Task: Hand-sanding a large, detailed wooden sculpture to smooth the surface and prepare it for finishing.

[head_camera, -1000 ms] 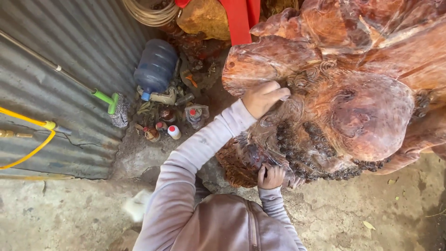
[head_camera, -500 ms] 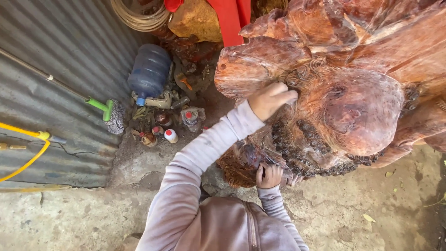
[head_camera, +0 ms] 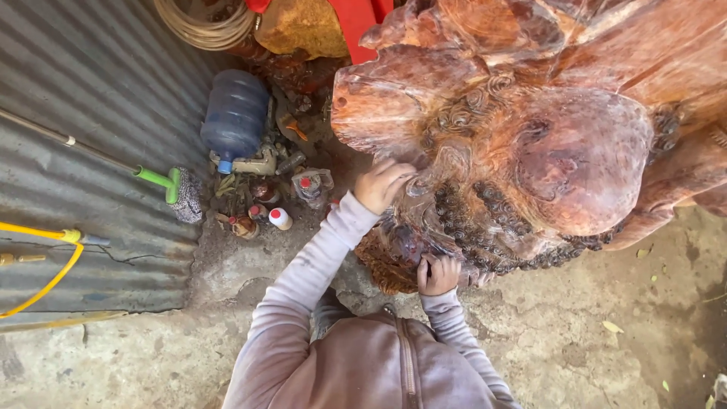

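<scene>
Sliding down from the upper curls, my left hand (head_camera: 382, 184) now rubs the carved wood sculpture (head_camera: 530, 144) lower on its left flank.
Left fingers curl closed, contents hidden; my right hand (head_camera: 438, 274) pinches the underside carving. Left of the sculpture, a blue water jug (head_camera: 235, 113) looks empty; next, firmer strokes.

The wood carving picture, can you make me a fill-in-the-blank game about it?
1. Both hands touch the big reddish ____ carving.
2. The left hand sits ____ in the picture than the right hand.
3. The big bottle lying by the metal wall is ____ in colour.
4. The mop has a ____ neck.

Missing words: wooden; higher; blue; green
</scene>
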